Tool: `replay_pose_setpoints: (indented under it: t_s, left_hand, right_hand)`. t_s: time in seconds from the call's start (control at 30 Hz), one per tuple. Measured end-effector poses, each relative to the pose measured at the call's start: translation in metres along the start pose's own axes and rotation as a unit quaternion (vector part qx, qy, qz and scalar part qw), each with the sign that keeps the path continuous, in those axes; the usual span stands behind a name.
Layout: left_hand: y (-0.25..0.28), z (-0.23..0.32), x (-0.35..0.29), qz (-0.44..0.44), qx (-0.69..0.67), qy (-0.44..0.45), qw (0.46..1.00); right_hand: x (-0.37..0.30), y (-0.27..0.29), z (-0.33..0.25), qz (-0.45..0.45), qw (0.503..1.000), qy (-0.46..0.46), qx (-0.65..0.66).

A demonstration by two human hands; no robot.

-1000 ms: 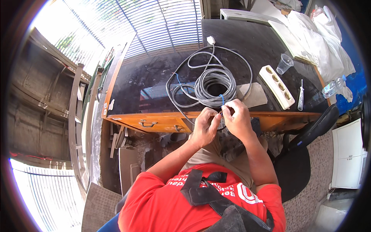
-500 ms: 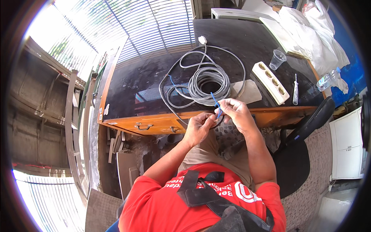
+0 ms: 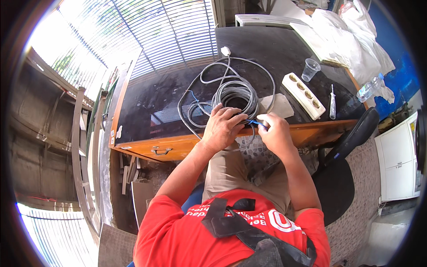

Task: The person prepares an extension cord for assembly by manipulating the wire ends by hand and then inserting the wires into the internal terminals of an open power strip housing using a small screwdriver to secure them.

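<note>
A coil of grey cable lies on the dark desk top, with a white plug at its far end. My left hand rests on the near side of the coil, its fingers stretched out and spread; its thumb is hard to make out. In my right hand, thumb and fingers are pinched on a thin blue tie that runs to the coil's near edge. How the tie passes round the cable is partly hidden by my left fingers. A second blue tie sits on a cable loop at the left.
Right of the coil are a beige flat piece, a white power strip, a screwdriver, a clear plastic cup and a plastic bottle. White bags lie farther back. A black chair stands at the right.
My left hand has gone from pinching the blue tie to lying spread on the coil. My right hand has lowered slightly, still with the tie. The view has shifted a little.
</note>
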State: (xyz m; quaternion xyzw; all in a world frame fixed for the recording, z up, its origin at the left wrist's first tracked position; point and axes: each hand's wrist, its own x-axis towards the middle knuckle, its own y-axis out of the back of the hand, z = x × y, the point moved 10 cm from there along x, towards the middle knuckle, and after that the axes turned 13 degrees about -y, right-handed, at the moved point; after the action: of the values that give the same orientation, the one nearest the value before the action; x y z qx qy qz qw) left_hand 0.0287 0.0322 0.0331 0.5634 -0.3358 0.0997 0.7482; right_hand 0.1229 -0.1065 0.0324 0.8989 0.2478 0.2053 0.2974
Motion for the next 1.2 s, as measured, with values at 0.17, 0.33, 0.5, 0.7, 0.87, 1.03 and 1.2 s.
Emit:
replay_pose_setpoints:
  t_s: [0.17, 0.33, 0.5, 0.7, 0.87, 1.03, 1.2]
  left_hand:
    - [0.001, -0.006, 0.002, 0.036, -0.038, 0.035, 0.998]
    - [-0.003, -0.006, 0.001, 0.047, -0.029, 0.048, 0.997]
    - [-0.003, -0.01, 0.004, -0.003, -0.032, 0.057, 0.998]
    - [-0.005, -0.013, 0.006, -0.08, -0.029, 0.071, 0.994]
    - [-0.008, -0.016, 0.01, -0.106, -0.028, 0.062, 0.992]
    - [-0.009, -0.018, 0.012, -0.113, -0.028, 0.06, 0.991]
    - [-0.009, -0.017, 0.015, -0.116, -0.008, 0.032, 0.993]
  right_hand:
    - [-0.019, 0.028, -0.035, 0.131, 0.965, 0.207, -0.089]
    - [-0.03, 0.016, -0.046, 0.088, 0.979, 0.179, -0.036]
    - [-0.016, -0.01, -0.032, 0.083, 0.986, 0.126, -0.071]
    - [-0.003, -0.014, -0.016, 0.032, 0.993, 0.107, -0.033]
    - [0.003, -0.013, -0.013, -0.025, 0.993, 0.11, 0.021]
    - [-0.003, -0.005, -0.015, -0.049, 0.988, 0.114, 0.092]
    - [-0.014, -0.006, 0.007, -0.056, 0.994, 0.065, 0.066]
